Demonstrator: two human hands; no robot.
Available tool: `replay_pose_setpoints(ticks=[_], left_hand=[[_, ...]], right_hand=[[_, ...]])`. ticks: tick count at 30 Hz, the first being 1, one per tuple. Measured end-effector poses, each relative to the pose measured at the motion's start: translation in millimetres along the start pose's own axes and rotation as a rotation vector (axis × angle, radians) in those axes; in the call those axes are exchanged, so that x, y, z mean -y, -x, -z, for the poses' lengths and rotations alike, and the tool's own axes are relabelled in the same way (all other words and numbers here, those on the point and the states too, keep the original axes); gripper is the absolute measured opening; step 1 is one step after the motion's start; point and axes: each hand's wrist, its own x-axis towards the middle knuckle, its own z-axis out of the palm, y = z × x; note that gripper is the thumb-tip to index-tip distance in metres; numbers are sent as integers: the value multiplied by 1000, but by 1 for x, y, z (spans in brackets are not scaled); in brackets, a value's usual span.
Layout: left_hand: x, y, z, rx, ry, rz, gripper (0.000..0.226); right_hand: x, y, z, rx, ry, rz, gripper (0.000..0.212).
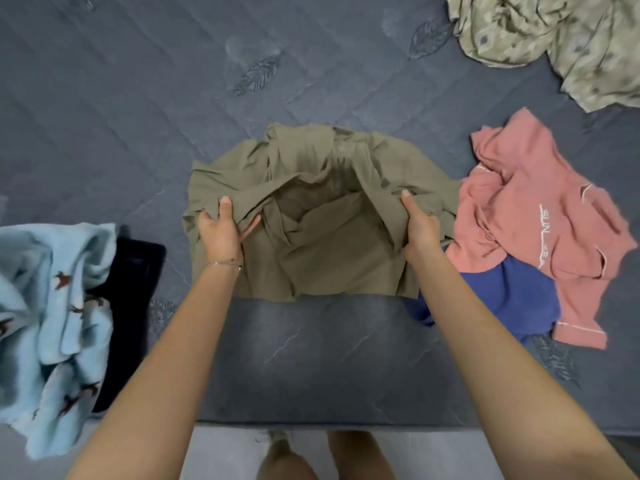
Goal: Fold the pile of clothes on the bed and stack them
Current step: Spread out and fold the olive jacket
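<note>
An olive-green garment [322,237] lies crumpled at the middle of the grey quilted bed [311,358], near its front edge, as a person standing at the bedside takes hold of it from both sides. The left hand [221,230] pinches a fold of the cloth between thumb and fingers. The right hand [420,230] grips the opposite fold, thumb on top. The two holds, level and set apart, raise the near layer off the rest, apparently to open the garment out flat before a first fold.

Just to the right, touching the olive cloth, a pink shirt [540,216] lies rumpled over a blue garment [512,299]. To the left, apart from it, a light-blue piece [52,323] printed with brown birds is heaped at the bed's edge beside a black item [131,289]; whether that one is folded cannot be told. A patterned beige cloth [554,39] is bunched at the far right. Folding looks barely begun.
</note>
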Motion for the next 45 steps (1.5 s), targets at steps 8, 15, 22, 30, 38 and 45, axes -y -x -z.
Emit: replay_pose_setpoints(ticks=[8, 15, 22, 30, 38, 45], left_hand=[[-15, -57, -40, -3, 57, -7, 37], [-6, -109, -56, 117, -84, 51, 18], [29, -125, -35, 462, -1095, -410, 70], [44, -144, -49, 543, -1432, -845, 41], [21, -173, -75, 299, -1046, -728, 22], [12, -195, -87, 251, -1281, -835, 47]], right_hand=[[43, -52, -49, -86, 6, 70, 79], [43, -77, -79, 54, 32, 27, 58], [11, -81, -72, 152, 491, 302, 66], [2, -88, -56, 142, 1209, 644, 76], [-13, -82, -97, 6, 1116, 922, 23], [-24, -90, -120, 245, 1371, 796, 56]])
